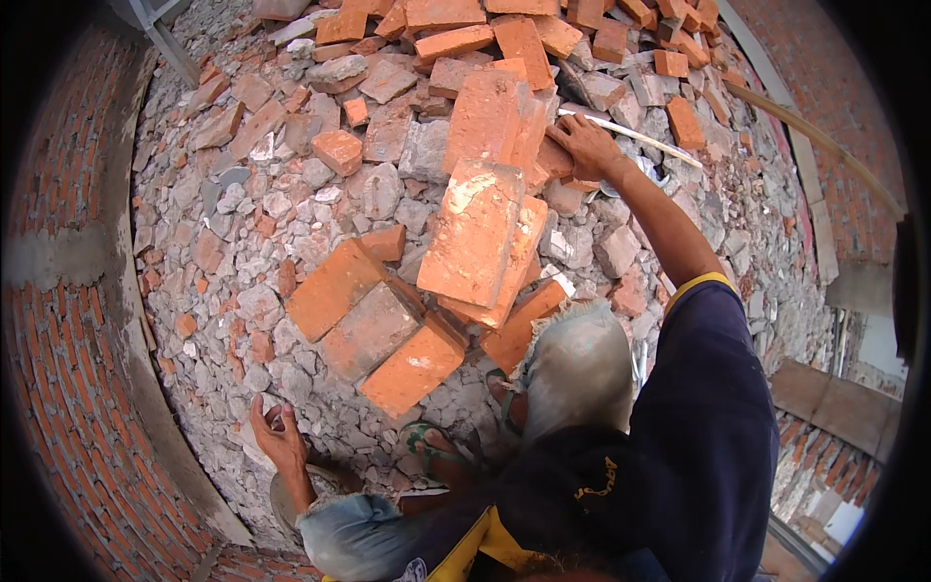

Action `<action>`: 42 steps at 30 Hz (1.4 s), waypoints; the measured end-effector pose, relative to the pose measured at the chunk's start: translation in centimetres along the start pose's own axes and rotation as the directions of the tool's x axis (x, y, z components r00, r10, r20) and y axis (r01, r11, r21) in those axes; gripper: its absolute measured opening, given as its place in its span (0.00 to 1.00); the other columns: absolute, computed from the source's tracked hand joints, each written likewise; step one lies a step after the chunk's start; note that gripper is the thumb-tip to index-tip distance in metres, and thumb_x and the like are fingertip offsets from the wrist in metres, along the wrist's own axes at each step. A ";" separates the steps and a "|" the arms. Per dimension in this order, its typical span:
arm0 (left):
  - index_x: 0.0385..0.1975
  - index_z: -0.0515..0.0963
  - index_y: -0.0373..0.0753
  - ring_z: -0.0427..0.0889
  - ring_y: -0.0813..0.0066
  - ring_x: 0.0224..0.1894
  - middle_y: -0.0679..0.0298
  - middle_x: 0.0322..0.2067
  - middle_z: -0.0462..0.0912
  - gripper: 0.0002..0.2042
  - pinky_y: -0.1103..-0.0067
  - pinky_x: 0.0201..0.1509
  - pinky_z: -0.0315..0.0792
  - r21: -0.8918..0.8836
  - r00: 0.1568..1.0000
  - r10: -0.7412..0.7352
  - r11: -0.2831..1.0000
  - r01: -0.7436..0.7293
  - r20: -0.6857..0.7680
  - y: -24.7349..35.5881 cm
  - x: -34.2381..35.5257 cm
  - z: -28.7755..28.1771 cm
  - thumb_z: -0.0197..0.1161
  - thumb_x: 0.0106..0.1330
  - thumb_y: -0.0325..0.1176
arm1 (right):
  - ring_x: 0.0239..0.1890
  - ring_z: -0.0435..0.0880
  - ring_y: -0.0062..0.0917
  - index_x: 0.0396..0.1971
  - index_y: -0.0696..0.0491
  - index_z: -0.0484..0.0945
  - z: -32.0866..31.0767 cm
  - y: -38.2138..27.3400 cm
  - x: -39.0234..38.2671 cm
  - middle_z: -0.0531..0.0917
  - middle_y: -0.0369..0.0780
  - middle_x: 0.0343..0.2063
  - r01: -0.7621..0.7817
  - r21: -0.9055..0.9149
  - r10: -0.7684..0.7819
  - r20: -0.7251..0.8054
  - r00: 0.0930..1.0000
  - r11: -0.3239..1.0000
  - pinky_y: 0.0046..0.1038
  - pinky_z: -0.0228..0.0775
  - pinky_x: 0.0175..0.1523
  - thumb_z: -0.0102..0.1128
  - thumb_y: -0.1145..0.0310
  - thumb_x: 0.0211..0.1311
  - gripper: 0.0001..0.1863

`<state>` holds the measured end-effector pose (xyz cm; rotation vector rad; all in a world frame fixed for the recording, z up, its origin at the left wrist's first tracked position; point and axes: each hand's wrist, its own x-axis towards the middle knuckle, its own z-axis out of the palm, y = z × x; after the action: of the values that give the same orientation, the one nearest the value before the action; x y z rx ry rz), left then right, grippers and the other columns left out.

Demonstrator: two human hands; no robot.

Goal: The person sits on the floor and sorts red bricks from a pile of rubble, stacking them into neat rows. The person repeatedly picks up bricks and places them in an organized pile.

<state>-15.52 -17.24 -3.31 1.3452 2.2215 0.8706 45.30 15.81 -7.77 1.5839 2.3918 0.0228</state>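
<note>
My right hand [589, 148] reaches forward, its fingers bent over the end of a brick [554, 158] beside a stack of orange bricks. Part of that brick lies hidden under the hand. Nearer me, two overlapping bricks lie slanted, the top brick [473, 233] dusted pale. Left of them, several bricks sit side by side in a low stack, with a greyish brick [370, 331] in the middle. My left hand [279, 435] hangs low at the left over the rubble, its fingers loosely curled and apart. Nothing shows in it.
Broken concrete and brick rubble [383, 194] covers the ground. A heap of loose bricks [451, 41] spreads across the far side. A thin white pipe [635, 131] lies past my right hand. Brick walls [68, 378] stand at both sides. My sandalled foot [436, 448] rests on the rubble.
</note>
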 end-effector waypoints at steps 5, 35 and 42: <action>0.62 0.67 0.30 0.78 0.73 0.44 0.56 0.53 0.75 0.29 0.76 0.45 0.73 -0.070 0.993 -0.097 0.992 0.101 0.067 -0.3 2.4 1.0 0.66 0.64 0.37 | 0.69 0.60 0.41 0.70 0.43 0.56 3.1 2.6 1.1 0.63 0.42 0.66 -0.061 0.176 0.031 0.166 0.986 0.982 0.38 0.56 0.72 0.78 0.61 0.33 0.57; 0.58 0.72 0.29 0.80 0.70 0.46 0.52 0.49 0.80 0.26 0.74 0.50 0.73 -0.164 0.945 -0.280 0.938 0.307 0.170 -0.2 0.9 -1.1 0.66 0.65 0.40 | 0.63 0.68 0.52 0.65 0.46 0.67 6.9 3.0 -5.2 0.75 0.52 0.59 -0.687 0.378 0.683 0.169 0.711 0.621 0.45 0.60 0.65 0.65 0.41 0.44 0.46; 0.56 0.73 0.29 0.80 0.72 0.46 0.54 0.50 0.79 0.24 0.76 0.50 0.73 -0.242 0.926 -0.271 0.911 0.335 0.261 0.5 1.4 1.4 0.65 0.66 0.39 | 0.53 0.80 0.43 0.58 0.52 0.76 -5.3 1.1 -12.0 0.80 0.50 0.53 -0.504 0.447 0.540 0.056 0.840 0.738 0.38 0.71 0.57 0.67 0.48 0.46 0.38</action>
<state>-14.95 -15.34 -4.03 0.8841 1.9732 0.8371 49.44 6.06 0.15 2.4766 1.9995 -0.3914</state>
